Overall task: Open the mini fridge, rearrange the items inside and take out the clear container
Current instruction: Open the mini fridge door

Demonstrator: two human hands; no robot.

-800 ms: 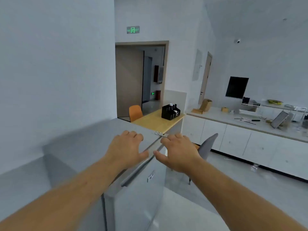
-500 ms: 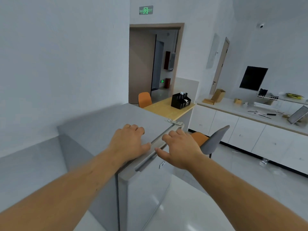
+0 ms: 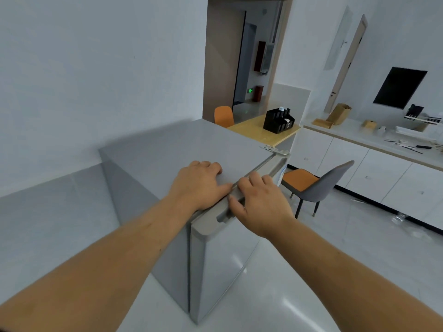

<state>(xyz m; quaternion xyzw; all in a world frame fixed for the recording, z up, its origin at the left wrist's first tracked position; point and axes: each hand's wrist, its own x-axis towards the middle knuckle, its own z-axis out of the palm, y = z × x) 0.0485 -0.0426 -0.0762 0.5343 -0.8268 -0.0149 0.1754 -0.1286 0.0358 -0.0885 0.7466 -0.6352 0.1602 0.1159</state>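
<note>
Both forearms reach forward and down from the lower corners of the view, bare to the elbow; they converge on the front top edge of the mini fridge (image 3: 167, 149). The left hand (image 3: 197, 184) lies palm down on the fridge's flat grey top, close to its front edge; its fingers are spread flat and relaxed, holding nothing, and its thumb points toward the other hand. The right hand (image 3: 260, 202) rests over the top edge of the fridge door (image 3: 223, 259), fingers curled onto the recessed handle strip (image 3: 221, 215) and thumb tucked against its front; it looks like a light grip on that edge, though how far the fingertips hook inside the recess cannot be told. The two hands sit just beside each other, thumbs almost touching.

The door stands closed or very nearly so, its top edge running flush along the cabinet to the metal hinge (image 3: 274, 149) at the far right corner; the fridge's inside is hidden, so the clear container cannot be seen.

Beyond the fridge stands a wooden table (image 3: 254, 133) carrying a black organiser (image 3: 278, 122); a grey chair with an orange seat (image 3: 314, 185) stands to the right of the door.
</note>
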